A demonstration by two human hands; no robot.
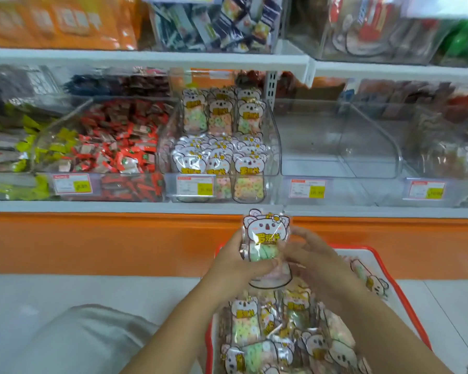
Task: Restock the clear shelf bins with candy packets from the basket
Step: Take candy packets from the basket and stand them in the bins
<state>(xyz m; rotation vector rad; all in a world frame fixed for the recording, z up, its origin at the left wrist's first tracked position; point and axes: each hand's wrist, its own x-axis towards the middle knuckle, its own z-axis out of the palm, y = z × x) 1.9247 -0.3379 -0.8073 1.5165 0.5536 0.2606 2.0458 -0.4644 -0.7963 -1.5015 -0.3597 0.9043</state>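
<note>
A: How far along is the restock?
B: Partway — the koala-packet bin (222,147) looks well stocked in two rows, but the clear bin (335,147) just right of it lies bare

A: And the hands?
B: The left hand (235,263) and right hand (308,255) both close around a small stack of candy packets (265,236), held upright above the basket (389,273), below the shelf edge

A: Much left?
B: Plenty — the basket holds many more packets
</note>
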